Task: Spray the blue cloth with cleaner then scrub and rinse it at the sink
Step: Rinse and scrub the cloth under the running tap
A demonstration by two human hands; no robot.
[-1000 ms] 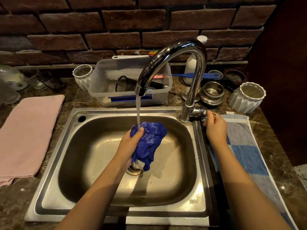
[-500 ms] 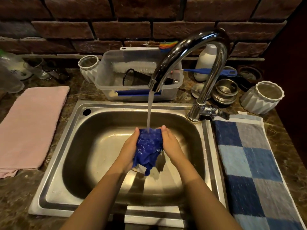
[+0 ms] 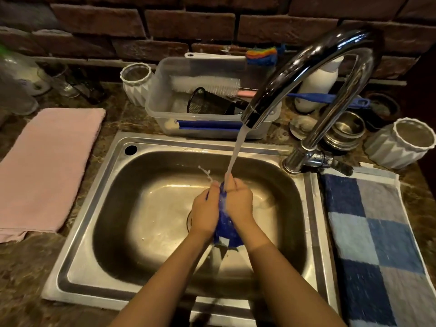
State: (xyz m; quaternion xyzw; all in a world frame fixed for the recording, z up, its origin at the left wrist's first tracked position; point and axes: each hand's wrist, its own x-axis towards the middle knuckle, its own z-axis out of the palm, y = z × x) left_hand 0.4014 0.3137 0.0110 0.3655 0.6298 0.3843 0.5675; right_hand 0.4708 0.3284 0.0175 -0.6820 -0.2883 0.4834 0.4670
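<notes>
Head view gives you one steel sink (image 3: pixel 94 232) set in a mottled stone surface (image 3: pixel 28 274), with one curved chrome faucet (image 3: pixel 313 55) at 2 o'clock from the basin and one stream of water (image 3: pixel 236 156) falling from its spout. You can count two hands, one blue cloth (image 3: pixel 226 230), two white ribbed pots, one at 11 o'clock (image 3: pixel 136 83) and one at 3 o'clock (image 3: pixel 403 142), one pink towel (image 3: pixel 47 166) lying flat at 9 o'clock, and one blue checked towel (image 3: pixel 372 244) lying flat at 4 o'clock.

At 12 o'clock behind the sink sits one clear plastic tub (image 3: pixel 212 109) holding brushes and a black mesh cup. A stack of steel bowls (image 3: pixel 344 133) and a white bottle (image 3: pixel 316 86) stand behind the faucet, partly hidden by its neck. Glassware at the far 10 o'clock corner is blurred and cut off by the frame edge, so you cannot make it out clearly. The drain is mostly covered by your hands.

Your left hand (image 3: pixel 205 213) and right hand (image 3: pixel 240 204) are pressed together over the middle of the basin, fingers curled closed with the blue cloth squeezed between the palms. Only a strip of cloth shows between them, plus a bunch hanging below the wrists. The water lands on the right hand's fingers and the cloth's top edge, and a small splash flies off toward 11 o'clock.
</notes>
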